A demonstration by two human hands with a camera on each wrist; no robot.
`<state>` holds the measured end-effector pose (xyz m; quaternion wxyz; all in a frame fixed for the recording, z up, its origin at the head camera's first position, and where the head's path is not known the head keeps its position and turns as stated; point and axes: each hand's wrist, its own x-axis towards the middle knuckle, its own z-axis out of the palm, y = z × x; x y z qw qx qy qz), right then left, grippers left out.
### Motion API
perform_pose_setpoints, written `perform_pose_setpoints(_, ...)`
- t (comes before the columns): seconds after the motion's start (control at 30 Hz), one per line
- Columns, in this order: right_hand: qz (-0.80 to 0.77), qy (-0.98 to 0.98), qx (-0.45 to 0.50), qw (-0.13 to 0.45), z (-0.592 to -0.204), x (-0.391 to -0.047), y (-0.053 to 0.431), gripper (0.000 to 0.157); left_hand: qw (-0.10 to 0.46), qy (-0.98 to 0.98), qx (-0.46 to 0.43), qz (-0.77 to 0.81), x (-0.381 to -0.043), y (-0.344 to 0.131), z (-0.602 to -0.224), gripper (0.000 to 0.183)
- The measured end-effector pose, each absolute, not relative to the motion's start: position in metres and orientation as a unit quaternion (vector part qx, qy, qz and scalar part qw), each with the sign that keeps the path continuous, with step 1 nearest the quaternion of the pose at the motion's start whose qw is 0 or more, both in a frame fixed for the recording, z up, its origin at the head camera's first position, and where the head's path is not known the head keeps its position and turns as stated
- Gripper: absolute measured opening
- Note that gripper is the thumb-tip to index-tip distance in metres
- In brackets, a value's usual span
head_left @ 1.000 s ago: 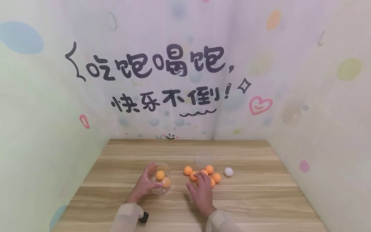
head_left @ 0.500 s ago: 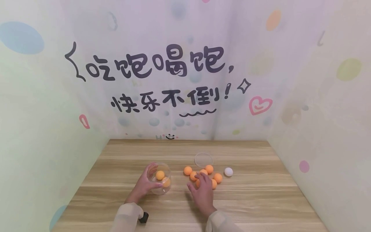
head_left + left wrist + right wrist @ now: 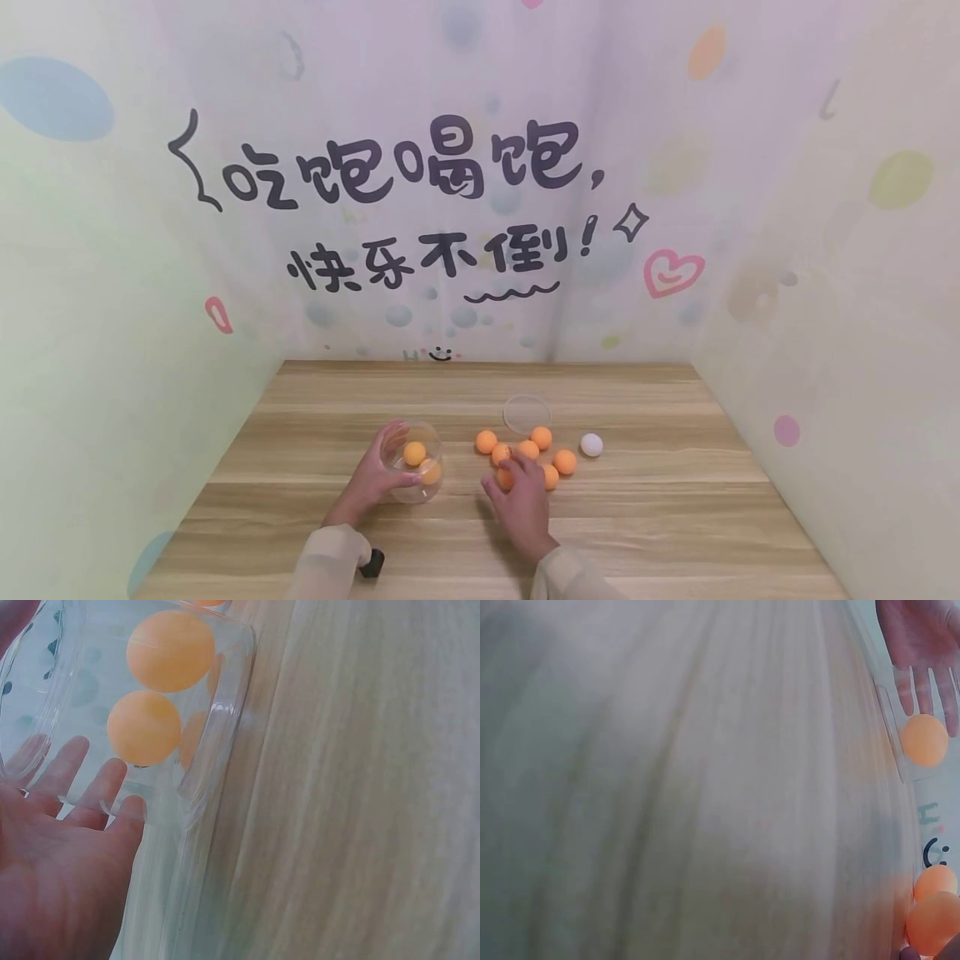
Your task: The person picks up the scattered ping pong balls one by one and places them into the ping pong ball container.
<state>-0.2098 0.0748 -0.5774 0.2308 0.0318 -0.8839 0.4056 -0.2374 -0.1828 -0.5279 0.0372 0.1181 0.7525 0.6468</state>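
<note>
My left hand (image 3: pixel 372 473) grips a clear plastic jar (image 3: pixel 417 493), fingers on its far side and thumb across the near side. Two orange ping-pong balls (image 3: pixel 171 651) lie inside it, also plain in the left wrist view. To the right, my right hand (image 3: pixel 525 505) is low at a loose cluster of orange balls (image 3: pixel 541 437). Its thumb and bent fingers are around one orange ping-pong ball (image 3: pixel 506 478) at the cluster's near left side. At the right wrist view's lower corner, only fingertips (image 3: pixel 951 949) show beside orange balls.
A round clear lid (image 3: pixel 527 413) lies behind the cluster. One white ball (image 3: pixel 592 445) sits apart to its right. The wooden table (image 3: pixel 645 533) meets printed walls at the back and both sides. A small black block (image 3: pixel 371 563) is by the left sleeve.
My right hand has shifted slightly, its fingers lower and nearer the front left orange ball. Several loose balls have rolled a little. The left hand and jar have stayed still.
</note>
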Motion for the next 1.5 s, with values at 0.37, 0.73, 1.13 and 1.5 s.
perform_pose_setpoints(0.37, 0.411, -0.889, 0.030, 0.202, -0.578, -0.208, 0.074, 0.036, 0.026, 0.756, 0.113, 0.644, -0.251, -0.186, -0.553, 0.099)
perform_pose_setpoints(0.73, 0.414, -0.878, 0.036, 0.239, -0.582, -0.210, 0.074, 0.033, 0.025, 0.751, 0.104, 0.651, -0.251, -0.186, -0.555, 0.105)
perform_pose_setpoints(1.13, 0.428, -0.872, 0.043, 0.234, -0.580, -0.209, 0.074, 0.037, 0.023, 0.753, 0.102, 0.650, -0.250, -0.186, -0.556, 0.103)
perform_pose_setpoints(1.5, 0.443, -0.864, 0.054, 0.234, -0.578, -0.210, 0.071, 0.042, 0.017, 0.752, 0.114, 0.649, -0.250, -0.185, -0.556, 0.103)
